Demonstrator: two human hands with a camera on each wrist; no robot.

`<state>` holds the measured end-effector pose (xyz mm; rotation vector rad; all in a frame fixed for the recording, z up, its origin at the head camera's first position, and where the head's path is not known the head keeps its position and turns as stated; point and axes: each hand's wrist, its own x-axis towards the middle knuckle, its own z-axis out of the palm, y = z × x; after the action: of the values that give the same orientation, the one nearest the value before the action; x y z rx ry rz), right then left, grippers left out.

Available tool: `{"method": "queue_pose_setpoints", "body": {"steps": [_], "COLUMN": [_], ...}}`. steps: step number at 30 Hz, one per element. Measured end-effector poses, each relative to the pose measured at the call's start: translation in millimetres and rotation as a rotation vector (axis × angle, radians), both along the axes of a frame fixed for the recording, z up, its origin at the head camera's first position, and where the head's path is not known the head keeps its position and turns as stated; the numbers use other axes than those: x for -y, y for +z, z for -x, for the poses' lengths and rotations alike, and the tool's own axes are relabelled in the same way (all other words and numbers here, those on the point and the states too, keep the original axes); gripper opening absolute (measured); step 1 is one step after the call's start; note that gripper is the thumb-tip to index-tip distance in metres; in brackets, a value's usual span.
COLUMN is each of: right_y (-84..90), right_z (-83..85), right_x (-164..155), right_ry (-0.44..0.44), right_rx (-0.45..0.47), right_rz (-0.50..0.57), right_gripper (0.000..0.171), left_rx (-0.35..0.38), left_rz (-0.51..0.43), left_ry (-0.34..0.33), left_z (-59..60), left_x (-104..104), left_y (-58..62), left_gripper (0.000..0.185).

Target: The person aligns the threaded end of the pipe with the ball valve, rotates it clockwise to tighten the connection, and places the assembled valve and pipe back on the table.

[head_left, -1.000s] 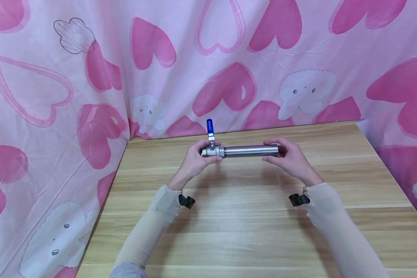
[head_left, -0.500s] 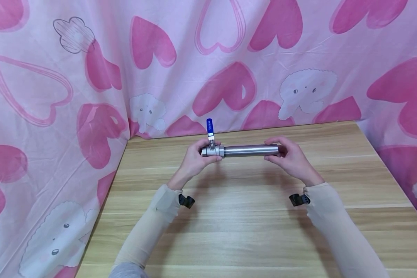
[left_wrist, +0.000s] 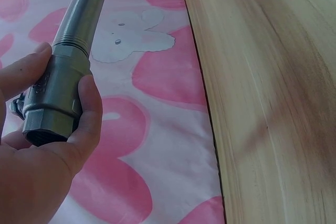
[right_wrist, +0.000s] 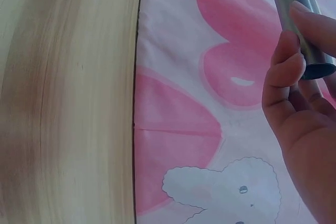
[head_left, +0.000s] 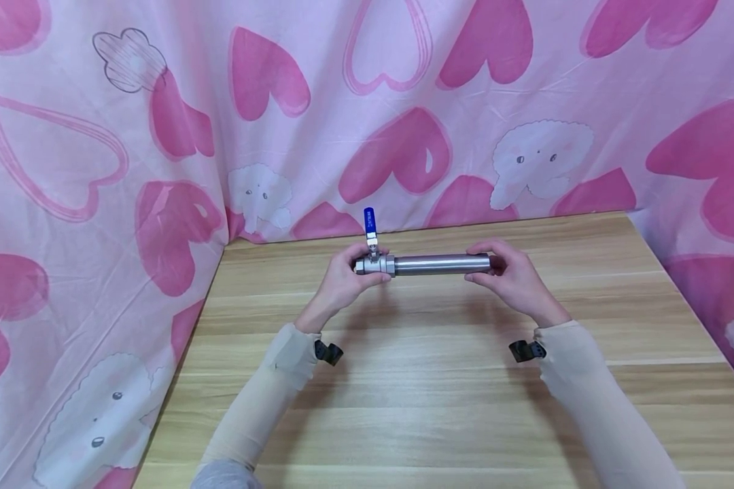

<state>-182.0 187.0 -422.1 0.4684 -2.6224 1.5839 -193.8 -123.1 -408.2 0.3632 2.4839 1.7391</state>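
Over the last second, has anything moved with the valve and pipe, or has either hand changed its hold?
Nothing has visibly changed. The left hand still grips the valve, its blue handle upright, and the right hand still holds the far end of the steel pipe, level above the wooden table.

Bright, even light falls from above; soft shadows lie under both forearms on the light wooden table (head_left: 440, 380). The brushed steel pipe (head_left: 442, 263) carries a pale sheen, without harsh glare. Both wrist views look soft, the wood grain smeared, hands near the lens blurred
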Motion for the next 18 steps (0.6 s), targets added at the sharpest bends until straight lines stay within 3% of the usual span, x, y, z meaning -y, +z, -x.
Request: {"method": "queue_pose_setpoints", "body": {"steps": [18], "right_y": [1.2], "right_z": [-0.3], "right_x": [0.4], "right_ry": [-0.001], "right_rx": [-0.004], "right_rz": [-0.006], "right_gripper": [0.04], "left_rx": [0.011], "left_rz": [-0.003], "left_ry": [-0.002], "left_z": [0.4], "left_x": [0.4], "left_y": [-0.7], "left_gripper": [0.048]}}
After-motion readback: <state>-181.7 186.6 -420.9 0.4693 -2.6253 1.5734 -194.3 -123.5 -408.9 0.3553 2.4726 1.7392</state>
